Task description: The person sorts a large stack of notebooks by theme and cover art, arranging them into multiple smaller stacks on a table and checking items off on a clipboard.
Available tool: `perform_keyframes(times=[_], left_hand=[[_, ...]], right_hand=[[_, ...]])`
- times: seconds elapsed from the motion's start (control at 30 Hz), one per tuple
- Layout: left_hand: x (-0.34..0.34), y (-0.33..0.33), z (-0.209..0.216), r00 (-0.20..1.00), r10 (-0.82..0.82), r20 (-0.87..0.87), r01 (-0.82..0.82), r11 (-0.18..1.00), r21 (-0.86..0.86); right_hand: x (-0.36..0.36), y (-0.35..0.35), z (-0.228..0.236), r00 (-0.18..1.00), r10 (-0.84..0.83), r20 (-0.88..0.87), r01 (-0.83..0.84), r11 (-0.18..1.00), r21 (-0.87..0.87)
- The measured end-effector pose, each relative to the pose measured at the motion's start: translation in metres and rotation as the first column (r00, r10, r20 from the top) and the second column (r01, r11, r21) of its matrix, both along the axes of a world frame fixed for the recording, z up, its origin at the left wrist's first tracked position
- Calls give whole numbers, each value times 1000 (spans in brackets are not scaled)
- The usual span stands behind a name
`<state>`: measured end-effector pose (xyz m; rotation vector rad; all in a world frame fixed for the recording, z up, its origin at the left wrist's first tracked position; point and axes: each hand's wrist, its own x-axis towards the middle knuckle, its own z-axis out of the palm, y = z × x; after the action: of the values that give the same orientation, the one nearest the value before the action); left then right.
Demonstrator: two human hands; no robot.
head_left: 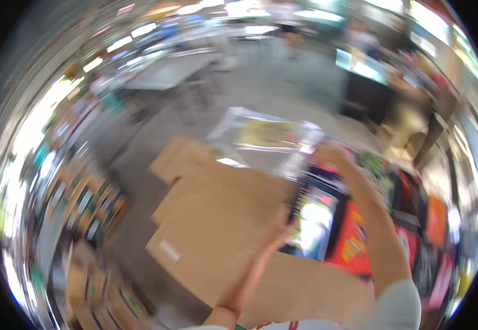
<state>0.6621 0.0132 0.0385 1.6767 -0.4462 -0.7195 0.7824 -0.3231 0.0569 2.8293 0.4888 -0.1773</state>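
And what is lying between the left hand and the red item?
In the head view, a bright, dark-edged flat item lies between the left hand and the red item; blur hides its details.

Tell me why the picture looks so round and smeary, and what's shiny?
In the head view, the fisheye bends edges toward the dark round rim; there too, the far grey table is smeared, probably by movement; also in the head view, white glare shines on the clear plastic.

left grip (284, 221) | nearer, blurred | right grip (329, 155) | reached farther, blurred
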Motion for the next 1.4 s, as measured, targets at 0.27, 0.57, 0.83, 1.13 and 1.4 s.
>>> perform_keyframes(times=[0.27,0.57,0.83,1.13,1.4], left_hand=[[-70,85,39,972,-233,19,229,931,-286],[-186,111,48,849,-340,404,296,940,169],[-282,66,-94,993,-100,-63,104,993,52],[-277,44,-113,806,-2,-591,-63,994,-90],[-282,26,-59,649,-186,737,-192,898,396]], right_hand=[[-41,-44,42,994,-95,57,100,990,-96],[-253,-77,104,725,-384,572,201,912,357],[-542,91,117,268,-945,185,69,210,975],[-597,184,-21,556,-709,-434,77,-476,876],[-564,192,-38,496,-862,109,279,276,920]])
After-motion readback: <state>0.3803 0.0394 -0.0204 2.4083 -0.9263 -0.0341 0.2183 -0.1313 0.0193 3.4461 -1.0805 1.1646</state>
